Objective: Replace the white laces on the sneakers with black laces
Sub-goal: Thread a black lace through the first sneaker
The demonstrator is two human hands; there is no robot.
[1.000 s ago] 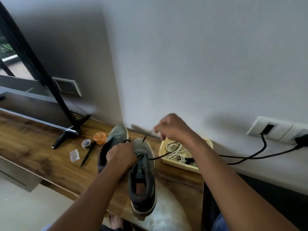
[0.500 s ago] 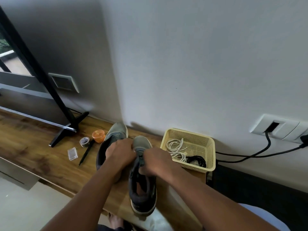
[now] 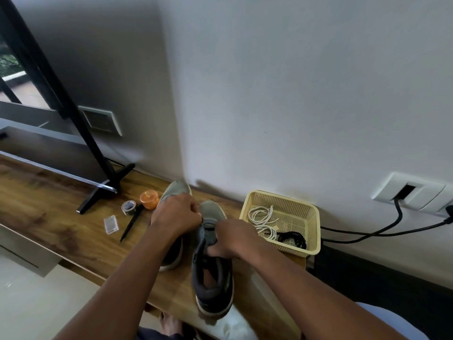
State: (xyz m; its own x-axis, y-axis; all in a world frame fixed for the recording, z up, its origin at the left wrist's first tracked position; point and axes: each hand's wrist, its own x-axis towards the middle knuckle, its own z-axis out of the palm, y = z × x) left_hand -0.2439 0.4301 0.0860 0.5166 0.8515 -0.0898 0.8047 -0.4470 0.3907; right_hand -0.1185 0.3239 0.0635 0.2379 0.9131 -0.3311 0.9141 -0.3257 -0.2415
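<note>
Two grey sneakers stand on the wooden table (image 3: 61,231). The nearer sneaker (image 3: 213,278) points away from me, heel at the table's front edge. My left hand (image 3: 175,215) has its fingers curled against this sneaker's forefoot and covers much of the other sneaker (image 3: 176,188). My right hand (image 3: 230,239) grips the nearer sneaker at its tongue and right eyelet row. A short bit of black lace (image 3: 202,219) shows between the two hands. A yellow basket (image 3: 315,217) to the right holds coiled white laces (image 3: 261,219) and a black lace (image 3: 293,238).
Left of the sneakers lie an orange lidded cup (image 3: 149,198), a tape roll (image 3: 128,207), a black pen (image 3: 130,224) and a small clear box (image 3: 110,225). A screen's black stand (image 3: 103,190) sits further left. Cables (image 3: 382,231) run from a wall socket (image 3: 411,192).
My right hand came down from above the basket, where it held the black lace pulled up, to the nearer sneaker's tongue. My left hand stayed at the sneakers.
</note>
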